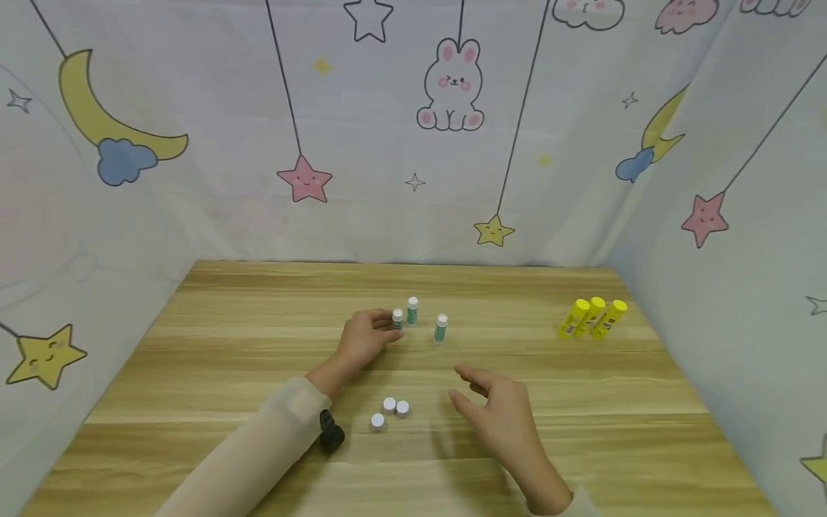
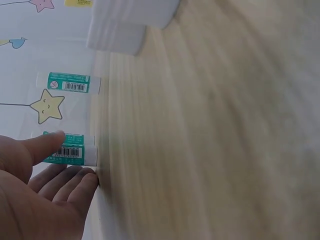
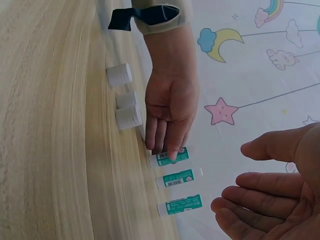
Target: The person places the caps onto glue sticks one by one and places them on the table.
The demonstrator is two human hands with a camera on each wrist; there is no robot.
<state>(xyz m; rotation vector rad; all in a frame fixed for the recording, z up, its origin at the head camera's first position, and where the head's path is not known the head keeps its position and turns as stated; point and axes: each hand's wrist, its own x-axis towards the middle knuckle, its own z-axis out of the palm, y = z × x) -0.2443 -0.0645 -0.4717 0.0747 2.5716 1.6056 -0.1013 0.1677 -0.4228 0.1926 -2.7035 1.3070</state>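
Observation:
Three small glue sticks with green labels stand upright toward the back of the table. My left hand [image 1: 365, 337] is at the leftmost glue stick [image 1: 398, 319], thumb in front and fingers behind, loosely bent. Whether they touch it I cannot tell. Another glue stick [image 1: 412, 311] is just behind it, and a third glue stick [image 1: 441, 329] stands apart to the right. My right hand [image 1: 504, 413] hovers nearer the front, holding nothing, with thumb and fingers spread; its fingers [image 3: 265, 185] appear in the right wrist view.
Three short white cylinders [image 1: 390, 405] sit together on the wooden table [image 1: 271, 301] between my forearms. Three yellow tubes [image 1: 591, 317] stand at the back right. A patterned cloth [image 1: 388, 143] surrounds the table at the back and sides.

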